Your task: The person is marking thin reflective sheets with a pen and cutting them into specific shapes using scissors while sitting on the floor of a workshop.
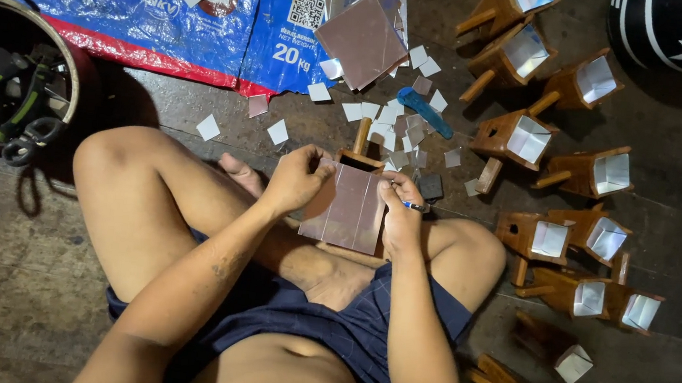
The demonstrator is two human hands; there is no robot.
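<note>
A rectangular mirror sheet (349, 209) was held just right of the frame's centre, resting over the crossed legs of the seated person. The left hand (298, 180) was closed on the sheet's upper left corner, at about ten o'clock from its middle, with the fingers curled over the edge. The right hand (400, 215) was clamped along the right edge, at three o'clock, and a thin pen-like tool (415, 207) was pinched in the same fingers; whether it was a marker or a glass cutter could not be told. Faint lengthwise lines were seen on the sheet, dividing it into strips.

A small wooden piece (360, 147) with a peg stood at twelve o'clock from the sheet, just beyond its top edge. Small cut mirror squares (382, 120) were scattered further on at twelve o'clock, with a blue tool (424, 111) among them and a stack of larger mirror sheets (362, 29) lying on a blue printed sack (125, 0). Wooden holders fitted with mirror pieces (562, 181) were ranged from one to four o'clock.

The step in hand was judged to be the marking or dividing of the sheet into strips, with both hands steadying it. For the next move, firm support under the sheet and an even grip on both edges would be called for, so that any break followed a line and the fingers were kept off the cut edge.
</note>
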